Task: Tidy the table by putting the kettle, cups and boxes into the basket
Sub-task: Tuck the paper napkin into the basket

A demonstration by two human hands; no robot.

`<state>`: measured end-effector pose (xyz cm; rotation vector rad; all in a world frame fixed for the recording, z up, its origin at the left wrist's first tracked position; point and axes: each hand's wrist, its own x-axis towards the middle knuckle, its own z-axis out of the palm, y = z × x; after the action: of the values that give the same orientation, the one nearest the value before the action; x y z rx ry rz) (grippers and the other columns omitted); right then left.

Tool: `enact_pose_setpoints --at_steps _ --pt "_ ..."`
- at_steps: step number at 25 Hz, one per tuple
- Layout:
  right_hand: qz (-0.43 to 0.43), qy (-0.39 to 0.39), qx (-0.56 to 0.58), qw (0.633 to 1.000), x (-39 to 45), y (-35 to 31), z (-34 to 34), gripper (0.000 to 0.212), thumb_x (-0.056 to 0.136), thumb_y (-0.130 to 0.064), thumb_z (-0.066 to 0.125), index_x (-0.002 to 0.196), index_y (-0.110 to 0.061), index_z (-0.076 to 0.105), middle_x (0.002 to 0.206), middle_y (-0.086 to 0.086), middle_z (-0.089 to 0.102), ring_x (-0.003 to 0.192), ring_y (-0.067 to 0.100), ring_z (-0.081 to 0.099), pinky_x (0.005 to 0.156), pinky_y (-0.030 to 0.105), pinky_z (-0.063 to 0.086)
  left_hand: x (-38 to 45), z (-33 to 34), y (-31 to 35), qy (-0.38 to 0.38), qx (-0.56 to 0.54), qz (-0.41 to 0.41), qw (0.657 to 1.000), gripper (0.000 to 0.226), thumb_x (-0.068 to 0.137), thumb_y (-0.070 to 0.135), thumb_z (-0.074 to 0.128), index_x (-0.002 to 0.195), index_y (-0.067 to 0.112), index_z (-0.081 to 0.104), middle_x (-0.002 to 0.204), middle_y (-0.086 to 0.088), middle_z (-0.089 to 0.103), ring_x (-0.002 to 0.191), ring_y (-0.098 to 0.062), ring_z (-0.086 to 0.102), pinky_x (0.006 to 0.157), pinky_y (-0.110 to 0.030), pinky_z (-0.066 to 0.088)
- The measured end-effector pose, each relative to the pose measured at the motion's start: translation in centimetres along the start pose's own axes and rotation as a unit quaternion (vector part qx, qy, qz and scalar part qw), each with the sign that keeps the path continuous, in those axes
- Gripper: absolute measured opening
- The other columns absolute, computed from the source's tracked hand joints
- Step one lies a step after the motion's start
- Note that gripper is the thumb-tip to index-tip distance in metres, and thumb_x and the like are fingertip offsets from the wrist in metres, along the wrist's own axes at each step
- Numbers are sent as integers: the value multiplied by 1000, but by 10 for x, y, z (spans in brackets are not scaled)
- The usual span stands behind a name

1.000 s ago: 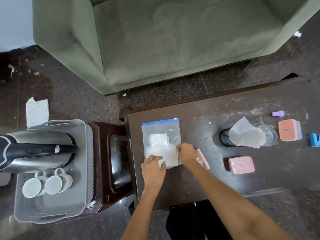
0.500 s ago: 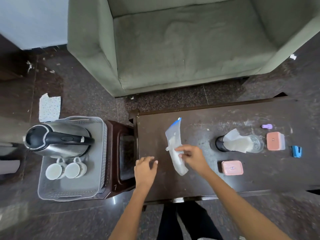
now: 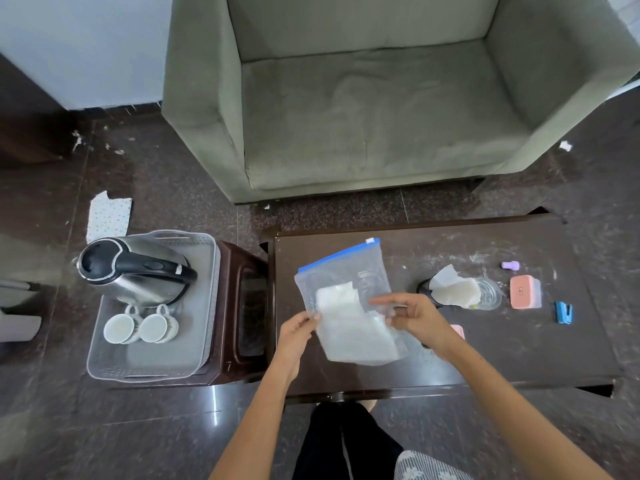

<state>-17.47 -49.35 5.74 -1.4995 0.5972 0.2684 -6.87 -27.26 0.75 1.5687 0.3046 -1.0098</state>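
A clear zip bag (image 3: 349,306) with a blue seal and white contents hangs above the dark table (image 3: 519,355). My left hand (image 3: 294,336) pinches its left edge and my right hand (image 3: 412,317) grips its right side. The grey basket (image 3: 204,296) stands on a brown stool at the left. It holds the steel kettle (image 3: 135,271) and two white cups (image 3: 140,328). A pink box (image 3: 524,292) lies at the table's right. Another pink box (image 3: 458,330) shows partly behind my right wrist.
A glass with tissue paper (image 3: 453,289) stands near the table's middle. A small purple thing (image 3: 510,266) and a blue stapler (image 3: 564,311) lie at the right. A green sofa (image 3: 381,109) faces the table. A cloth (image 3: 109,216) lies on the floor.
The bag was lying flat on the table. My right hand lifted it, and now both hands hold it up flat above the table. The view has pulled back.
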Motion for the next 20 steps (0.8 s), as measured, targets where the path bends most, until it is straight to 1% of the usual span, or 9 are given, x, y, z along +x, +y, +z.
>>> enact_pose_setpoints --at_steps 2,5,8,10,12,14,15,17,20 --pt "8 7 -11 1000 -3 2 -5 38 80 6 67 107 -20 71 119 -4 66 104 6 61 84 14 48 -6 0 6 6 9 33 999 19 90 15 61 97 -1 68 104 -15 70 96 -20 61 89 -29 46" --pt "-8 40 -24 999 -3 5 -2 36 79 -6 74 112 -17 69 119 -3 67 113 7 59 86 9 46 -17 1 19 19 41 81 996 16 87 12 65 98 1 68 98 -17 72 90 -18 64 80 -21 49" --pt "-27 114 -1 993 -2 4 2 40 76 -5 76 115 -13 68 118 0 68 114 12 60 86 10 46 -25 -3 26 39 28 136 990 46 80 0 70 122 12 56 85 -11 72 85 -16 67 80 -19 52" --pt "-35 121 -29 992 -3 4 3 45 74 -5 78 117 -12 67 119 0 67 113 10 59 90 8 43 -28 -8 29 45 89 193 976 61 76 -3 73 127 23 53 81 -9 70 78 -11 64 82 -17 49" --pt "-33 128 -90 987 -4 2 6 48 70 -5 80 116 -13 67 115 -2 68 108 9 59 91 14 41 -33 -10 33 61 192 230 952 49 72 2 77 113 27 65 79 0 68 75 -10 58 77 -20 46" --pt "-21 141 -152 978 -5 -1 8 45 69 -6 81 112 -13 69 105 -3 67 99 10 60 82 11 41 -36 -11 36 92 300 263 912 31 69 10 81 95 26 74 77 6 67 75 -10 56 73 -24 44" --pt "-16 146 -188 971 -4 -1 10 40 70 -8 81 108 -15 71 97 -3 66 93 12 60 75 10 40 -36 -12 37 110 347 283 887 23 68 15 82 87 25 76 75 8 66 74 -10 56 71 -26 45" --pt "-21 163 -275 947 -5 1 12 24 72 -13 80 95 -18 76 84 0 60 85 22 59 69 20 40 -33 -17 38 132 407 300 853 11 67 22 83 76 24 77 77 10 66 75 -11 55 72 -32 47" --pt "-76 184 -420 885 -6 10 17 15 69 -16 80 83 -20 77 100 6 64 99 30 59 89 39 45 -32 -20 41 105 405 307 855 9 67 20 83 70 24 76 88 17 71 84 -9 55 81 -40 46"
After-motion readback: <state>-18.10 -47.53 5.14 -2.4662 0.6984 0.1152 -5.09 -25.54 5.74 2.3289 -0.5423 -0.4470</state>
